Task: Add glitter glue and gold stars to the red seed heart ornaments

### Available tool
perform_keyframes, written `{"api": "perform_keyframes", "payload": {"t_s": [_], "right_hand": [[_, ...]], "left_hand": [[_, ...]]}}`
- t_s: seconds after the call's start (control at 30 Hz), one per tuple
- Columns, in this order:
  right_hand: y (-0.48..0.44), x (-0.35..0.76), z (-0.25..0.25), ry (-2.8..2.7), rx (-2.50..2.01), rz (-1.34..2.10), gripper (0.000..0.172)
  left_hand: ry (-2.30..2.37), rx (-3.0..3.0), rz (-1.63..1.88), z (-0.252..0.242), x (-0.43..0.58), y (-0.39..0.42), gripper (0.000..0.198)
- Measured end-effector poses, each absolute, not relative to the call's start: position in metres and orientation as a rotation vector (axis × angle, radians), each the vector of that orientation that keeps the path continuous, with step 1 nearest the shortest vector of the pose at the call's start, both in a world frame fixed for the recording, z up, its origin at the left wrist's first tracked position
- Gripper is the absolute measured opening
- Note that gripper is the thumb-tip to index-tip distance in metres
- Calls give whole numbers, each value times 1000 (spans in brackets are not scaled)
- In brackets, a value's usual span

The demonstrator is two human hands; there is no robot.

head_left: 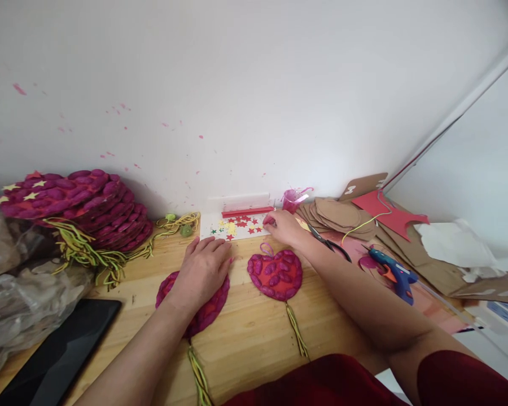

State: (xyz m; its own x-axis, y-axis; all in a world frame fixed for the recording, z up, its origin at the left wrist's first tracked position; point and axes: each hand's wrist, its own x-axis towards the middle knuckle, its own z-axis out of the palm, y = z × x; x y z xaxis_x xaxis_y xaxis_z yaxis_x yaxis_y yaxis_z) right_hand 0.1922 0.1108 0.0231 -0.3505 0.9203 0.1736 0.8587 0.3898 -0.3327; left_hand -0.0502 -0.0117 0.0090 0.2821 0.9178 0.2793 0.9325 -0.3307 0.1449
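Nearer me than the white sheet (206, 224), my left hand (205, 262) arches loosely over one purple-edged disc (215, 310); its grip I can't tell. A second disc (275, 276) lies before the sheet's right end, where my right hand (287, 226) bunches its fingertips near red stars (243, 221), hold unclear. I'd pinch lightly there. No legible writing.

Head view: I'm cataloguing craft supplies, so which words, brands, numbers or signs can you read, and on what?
None can be read.
White item with blue patches, right edge: any print is too small and blurred.
Glue gun: no legible brand.
Cardboard by the wall: white patches, no legible lettering.
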Motion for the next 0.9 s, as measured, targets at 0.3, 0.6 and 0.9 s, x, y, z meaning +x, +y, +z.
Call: {"api": "perform_keyframes", "payload": {"t_s": [0.3,0.6,0.9], "right_hand": [[114,188,18,-2357,-1540,234,8],[112,191,15,-2292,-1555,228,8],[109,187,25,-2277,-1595,259,13]], "left_hand": [[-1799,-2493,-495,11,-50,-13,29],[-1774,-2500,-666,9,-48,-12,24],[-1790,-2562,-780,2,-50,-9,27]]}}
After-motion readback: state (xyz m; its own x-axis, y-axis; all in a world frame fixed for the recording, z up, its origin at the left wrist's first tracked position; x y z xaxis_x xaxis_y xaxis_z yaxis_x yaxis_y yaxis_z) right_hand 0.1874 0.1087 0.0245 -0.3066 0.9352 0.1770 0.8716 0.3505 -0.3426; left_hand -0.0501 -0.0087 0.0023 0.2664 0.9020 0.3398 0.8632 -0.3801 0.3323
